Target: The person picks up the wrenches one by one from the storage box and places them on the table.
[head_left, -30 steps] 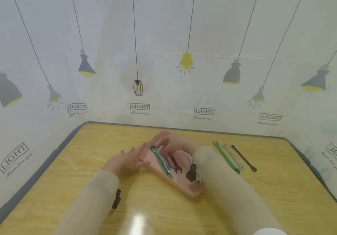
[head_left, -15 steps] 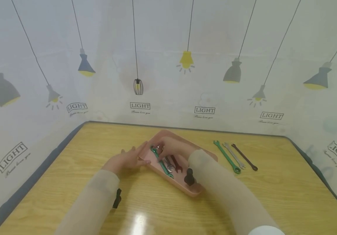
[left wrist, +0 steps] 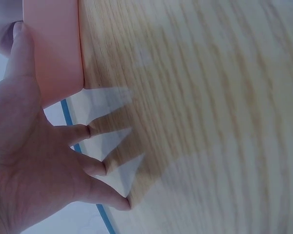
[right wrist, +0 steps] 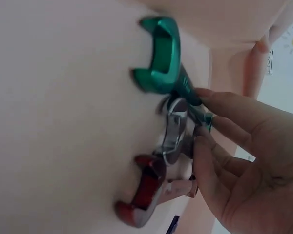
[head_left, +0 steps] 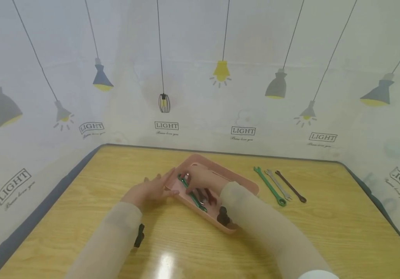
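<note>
In the head view a pink tray (head_left: 217,224) lies slanted on the wooden table. My right hand (head_left: 203,178) reaches into it, and thumb and fingers pinch the shaft of a green wrench (right wrist: 163,56). Beside that one, in the right wrist view, are a silver wrench (right wrist: 175,129) and a red wrench (right wrist: 145,187), their open ends toward the camera and their shafts partly hidden by my fingers. My left hand (head_left: 152,190) steadies the tray's left corner, thumb at the rim; the left wrist view shows its other fingers (left wrist: 110,192) spread, tips at the tabletop.
To the right of the tray, a second green wrench (head_left: 269,186), another silver wrench (head_left: 278,185) and a dark red wrench (head_left: 290,186) lie side by side on the table (head_left: 172,240). A pale curtain (head_left: 200,112) printed with lamps hangs behind.
My right hand has shifted left within the tray, from beside the silver wrench onto the green wrench. My left hand stays at the tray's corner.
</note>
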Demonstrator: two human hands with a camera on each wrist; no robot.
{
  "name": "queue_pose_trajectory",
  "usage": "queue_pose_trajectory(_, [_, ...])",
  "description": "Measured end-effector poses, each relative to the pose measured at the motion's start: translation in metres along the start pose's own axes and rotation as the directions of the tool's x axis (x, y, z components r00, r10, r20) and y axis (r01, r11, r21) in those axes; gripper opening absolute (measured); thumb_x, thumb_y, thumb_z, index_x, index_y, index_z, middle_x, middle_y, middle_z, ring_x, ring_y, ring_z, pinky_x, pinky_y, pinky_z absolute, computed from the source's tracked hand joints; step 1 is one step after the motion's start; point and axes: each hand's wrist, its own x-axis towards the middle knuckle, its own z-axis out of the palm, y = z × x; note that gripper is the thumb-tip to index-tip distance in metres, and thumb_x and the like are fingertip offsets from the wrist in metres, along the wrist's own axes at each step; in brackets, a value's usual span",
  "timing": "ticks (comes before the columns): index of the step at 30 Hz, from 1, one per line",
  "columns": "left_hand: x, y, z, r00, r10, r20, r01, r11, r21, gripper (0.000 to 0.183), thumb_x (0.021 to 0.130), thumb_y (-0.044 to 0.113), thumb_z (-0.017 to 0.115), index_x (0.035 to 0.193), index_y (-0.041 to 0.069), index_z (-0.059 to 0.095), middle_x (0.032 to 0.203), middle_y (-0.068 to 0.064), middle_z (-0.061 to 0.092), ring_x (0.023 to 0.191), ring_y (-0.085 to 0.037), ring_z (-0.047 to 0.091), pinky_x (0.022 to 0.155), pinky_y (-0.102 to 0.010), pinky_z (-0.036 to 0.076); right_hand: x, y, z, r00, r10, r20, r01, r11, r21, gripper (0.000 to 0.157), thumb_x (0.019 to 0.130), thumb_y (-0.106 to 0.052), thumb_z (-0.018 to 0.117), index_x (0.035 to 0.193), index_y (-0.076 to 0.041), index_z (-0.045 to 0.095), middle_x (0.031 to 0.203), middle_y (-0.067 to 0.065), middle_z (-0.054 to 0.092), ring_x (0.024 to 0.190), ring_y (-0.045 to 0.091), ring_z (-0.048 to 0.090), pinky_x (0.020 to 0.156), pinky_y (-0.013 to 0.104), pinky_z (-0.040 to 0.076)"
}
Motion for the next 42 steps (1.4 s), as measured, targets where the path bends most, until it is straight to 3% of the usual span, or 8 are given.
queue_pose_trajectory(2, [0.000,0.000,0.000,1.000,0.004,-0.003,-0.004,1.000,-0.001,0.087,0.097,0.056,0.047,0.158,0.014,0.001,0.155,-0.027,0.024,0.142,-0.049,0.011,0.107,-0.073,0.001,0.003,-0.003,-0.003,0.996,-0.073,-0.045,0.069,0.993,-0.094,0.053,0.072,-0.015,0.087,0.120,-0.018,0.067,0.090,-0.004,0.064,0.082,0.010,0.060,0.078,0.027,0.052])
queue_pose_trajectory(9, [0.002,-0.001,-0.001,1.000,-0.001,-0.005,0.001,1.000,0.005,0.088,0.097,0.058,0.046,0.158,0.015,0.000,0.154,-0.029,0.024,0.142,-0.049,0.011,0.107,-0.073,0.003,0.001,-0.010,-0.002,0.999,-0.016,-0.041,0.012,0.996,-0.087,0.056,0.074,-0.010,0.083,0.126,-0.019,0.063,0.099,0.000,0.065,0.081,0.014,0.062,0.077,0.031,0.055])
queue_pose_trajectory(15, [-0.001,0.002,-0.002,1.000,-0.013,-0.002,0.013,1.000,0.009,0.087,0.097,0.059,0.045,0.158,0.017,0.000,0.154,-0.030,0.020,0.142,-0.048,0.011,0.108,-0.072,0.003,-0.005,-0.014,-0.003,0.999,-0.004,-0.045,-0.002,0.990,-0.140,0.056,0.077,-0.013,0.081,0.129,-0.020,0.061,0.124,0.004,0.063,0.099,0.018,0.062,0.083,0.037,0.055])
queue_pose_trajectory(22, [-0.002,0.003,-0.003,1.000,-0.018,-0.002,0.018,1.000,-0.001,0.088,0.096,0.060,0.046,0.158,0.019,-0.001,0.155,-0.028,0.019,0.143,-0.048,0.009,0.108,-0.072,0.001,-0.002,-0.003,-0.010,1.000,-0.021,0.019,0.020,0.999,0.033,0.057,0.077,-0.003,0.076,0.129,-0.023,0.064,0.124,0.000,0.063,0.093,0.015,0.061,0.078,0.035,0.055])
queue_pose_trajectory(26, [-0.001,0.003,-0.002,1.000,-0.021,-0.006,0.021,1.000,-0.004,0.089,0.095,0.061,0.047,0.158,0.019,0.000,0.156,-0.026,0.018,0.143,-0.046,0.009,0.109,-0.071,0.001,0.004,0.004,-0.012,0.994,-0.109,0.019,0.108,0.994,0.027,0.056,0.072,0.005,0.071,0.121,-0.021,0.070,0.116,0.000,0.067,0.078,0.014,0.064,0.064,0.026,0.055])
queue_pose_trajectory(29, [0.000,0.003,-0.001,1.000,-0.026,-0.004,0.026,1.000,-0.011,0.090,0.095,0.061,0.047,0.158,0.018,0.000,0.157,-0.024,0.017,0.144,-0.045,0.009,0.109,-0.070,0.001,0.008,0.006,-0.013,0.994,-0.104,0.043,0.101,0.993,0.061,0.054,0.071,0.006,0.071,0.119,-0.021,0.071,0.107,0.001,0.068,0.070,0.015,0.065,0.056,0.026,0.054])
queue_pose_trajectory(35, [-0.001,0.003,0.000,0.999,-0.039,-0.001,0.039,0.999,-0.015,0.090,0.095,0.062,0.046,0.158,0.017,0.000,0.158,-0.024,0.015,0.144,-0.045,0.008,0.110,-0.069,0.000,0.010,0.006,-0.016,0.992,-0.074,0.107,0.063,0.993,0.099,0.051,0.073,0.002,0.075,0.121,-0.015,0.070,0.106,0.005,0.067,0.077,0.017,0.065,0.059,0.029,0.057])
queue_pose_trajectory(42, [-0.003,0.002,-0.001,0.999,-0.033,0.005,0.033,0.999,-0.025,0.092,0.094,0.064,0.045,0.158,0.015,0.001,0.157,-0.026,0.015,0.144,-0.046,0.007,0.109,-0.070,0.000,0.009,0.010,-0.020,0.968,-0.100,0.231,0.060,0.983,0.173,0.051,0.078,0.010,0.069,0.124,-0.013,0.066,0.110,0.008,0.063,0.079,0.019,0.062,0.058,0.028,0.054])
